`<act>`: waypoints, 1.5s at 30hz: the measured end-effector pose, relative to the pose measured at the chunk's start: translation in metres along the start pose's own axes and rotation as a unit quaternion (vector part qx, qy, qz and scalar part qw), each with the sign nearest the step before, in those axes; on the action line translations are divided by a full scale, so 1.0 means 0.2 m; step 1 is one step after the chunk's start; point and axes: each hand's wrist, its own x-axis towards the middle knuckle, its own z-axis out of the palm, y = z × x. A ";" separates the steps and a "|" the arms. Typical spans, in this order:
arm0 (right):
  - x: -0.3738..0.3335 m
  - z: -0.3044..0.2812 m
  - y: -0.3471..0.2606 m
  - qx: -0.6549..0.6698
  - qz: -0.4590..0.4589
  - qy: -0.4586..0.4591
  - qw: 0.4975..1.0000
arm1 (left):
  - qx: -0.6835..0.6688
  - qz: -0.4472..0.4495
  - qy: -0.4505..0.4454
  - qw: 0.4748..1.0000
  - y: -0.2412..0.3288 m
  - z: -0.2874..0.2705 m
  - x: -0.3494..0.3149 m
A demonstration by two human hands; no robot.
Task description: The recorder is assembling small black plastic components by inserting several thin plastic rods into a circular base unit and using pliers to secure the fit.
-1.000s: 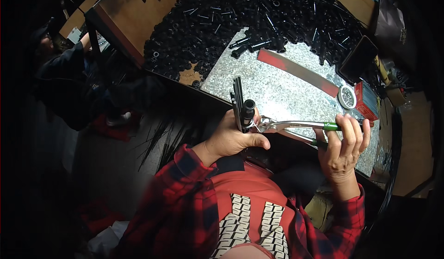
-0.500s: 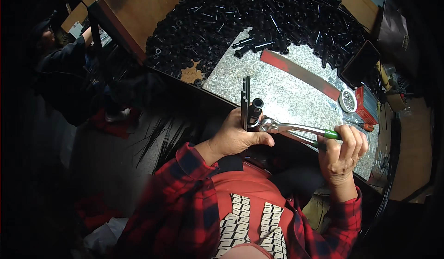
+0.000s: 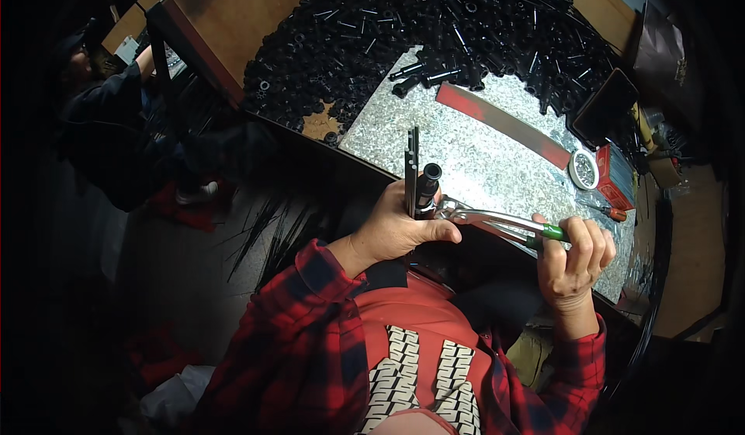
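My left hand (image 3: 392,229) is wrapped round a black tubular fitting (image 3: 428,187) with an open round end that points up. In the same grip a thin black strip with small light spots (image 3: 412,163) stands nearly upright to the left of the fitting. My right hand (image 3: 576,266) is closed round the green-gripped handles of metal pliers (image 3: 485,219). The pliers' jaws reach the fitting just above my left thumb; what exactly they bite on is hidden. Both hands are in front of the bench's near edge.
A large heap of black tubular parts (image 3: 372,27) covers the back of the speckled bench top (image 3: 466,144). On it lie a red-and-grey flat bar (image 3: 504,126), a white bowl of small bits (image 3: 583,170), a red box (image 3: 613,179) and a screwdriver (image 3: 617,214). A co-worker (image 3: 105,117) is at the far left.
The pliers' handles have come closer together as my right hand squeezed and shifted slightly. My left hand and the parts in it have hardly moved.
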 end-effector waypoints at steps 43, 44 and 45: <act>-0.07 -0.18 -0.11 0.652 0.300 -0.364 0.594 | -0.063 0.006 -0.162 0.985 0.06 -0.15 0.07; -0.07 -0.18 -0.10 0.757 0.414 -0.416 0.287 | -0.054 0.027 -0.183 0.981 0.07 -0.15 0.08; -0.07 -0.17 -0.07 0.780 0.436 -0.420 0.157 | -0.045 0.047 -0.204 0.977 0.07 -0.14 0.09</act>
